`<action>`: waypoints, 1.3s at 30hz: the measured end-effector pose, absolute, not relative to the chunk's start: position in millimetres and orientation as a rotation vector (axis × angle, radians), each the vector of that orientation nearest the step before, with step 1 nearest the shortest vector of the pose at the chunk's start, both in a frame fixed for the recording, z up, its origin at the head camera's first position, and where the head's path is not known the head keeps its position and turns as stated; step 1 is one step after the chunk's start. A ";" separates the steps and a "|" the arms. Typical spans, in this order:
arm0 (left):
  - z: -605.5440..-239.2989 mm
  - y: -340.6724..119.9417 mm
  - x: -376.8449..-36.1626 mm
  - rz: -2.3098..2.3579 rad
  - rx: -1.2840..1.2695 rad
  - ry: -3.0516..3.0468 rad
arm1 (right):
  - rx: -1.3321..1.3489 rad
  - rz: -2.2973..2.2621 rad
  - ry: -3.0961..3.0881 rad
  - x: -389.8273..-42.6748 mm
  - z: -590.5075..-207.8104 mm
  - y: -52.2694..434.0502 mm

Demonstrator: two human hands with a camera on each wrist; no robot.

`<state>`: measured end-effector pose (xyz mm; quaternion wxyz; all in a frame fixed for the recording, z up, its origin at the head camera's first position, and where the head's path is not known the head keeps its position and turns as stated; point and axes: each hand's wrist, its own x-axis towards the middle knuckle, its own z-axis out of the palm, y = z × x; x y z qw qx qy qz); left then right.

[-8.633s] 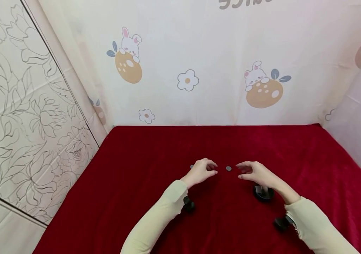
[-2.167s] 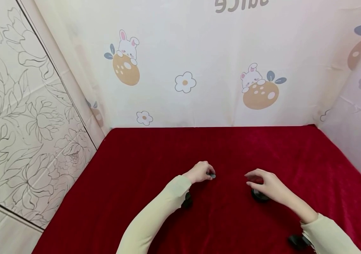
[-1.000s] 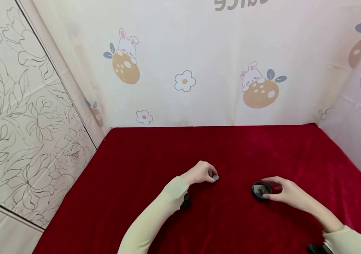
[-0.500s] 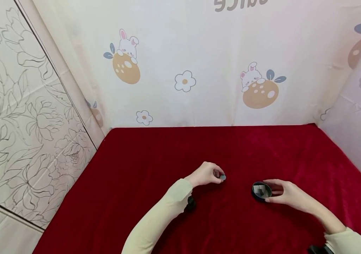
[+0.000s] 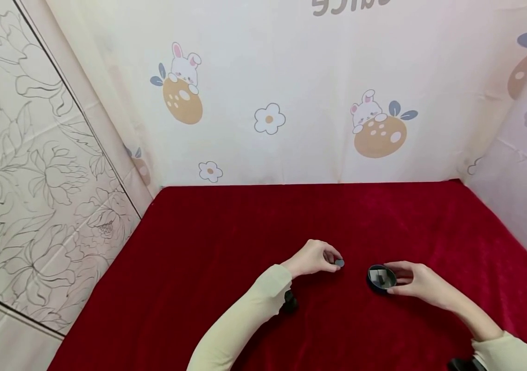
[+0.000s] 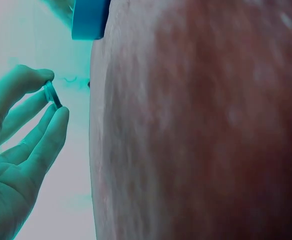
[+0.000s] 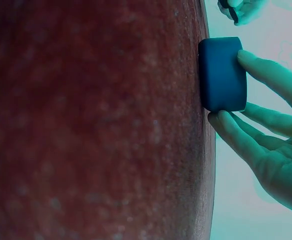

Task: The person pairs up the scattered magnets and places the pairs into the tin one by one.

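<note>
My left hand (image 5: 311, 257) pinches a small grey coin-like disc (image 5: 339, 263) at its fingertips, over the cloth just left of a short round black container (image 5: 370, 285). In the left wrist view the thin disc (image 6: 53, 95) stands on edge between thumb and fingers. My right hand (image 5: 423, 284) grips the container from the right, thumb on the near side and fingers on the far side. Pale patches show inside its rim. The right wrist view shows its smooth wall (image 7: 222, 75) resting on the cloth, with the disc (image 7: 231, 12) beyond.
A dark red velvet cloth (image 5: 226, 232) covers the table. Behind it hangs a pale curtain (image 5: 314, 67) printed with rabbits and flowers; a flower-lined panel (image 5: 50, 170) stands to the left. Black wrist cameras sit below both pale sleeves (image 5: 244, 314).
Both discs lay on the cloth earlier; my left hand now holds a disc and has moved right towards the container. My right hand has come back to the container and taken hold of it.
</note>
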<state>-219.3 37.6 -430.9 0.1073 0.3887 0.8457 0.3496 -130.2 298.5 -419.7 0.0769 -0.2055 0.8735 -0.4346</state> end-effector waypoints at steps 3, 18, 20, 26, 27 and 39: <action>-430.5 42.8 -217.4 1.039 1.141 2.472 | -0.606 -1.293 2.619 -130.4 -419.6 298.4; -428.8 67.7 -207.7 1.014 1.189 2.456 | -0.518 -1.248 2.613 -132.0 -421.1 297.5; -428.8 71.0 -206.3 1.004 1.213 2.460 | -0.521 -1.248 2.615 -132.2 -422.5 297.7; -428.0 79.0 -204.5 0.986 1.231 2.461 | -0.543 -1.257 2.620 -133.9 -422.6 297.8; -427.6 80.2 -204.3 0.983 1.227 2.462 | -0.545 -1.257 2.622 -133.9 -421.8 297.4; -421.2 91.5 -200.8 0.990 1.184 2.461 | -0.513 -1.277 2.584 -135.3 -416.7 296.1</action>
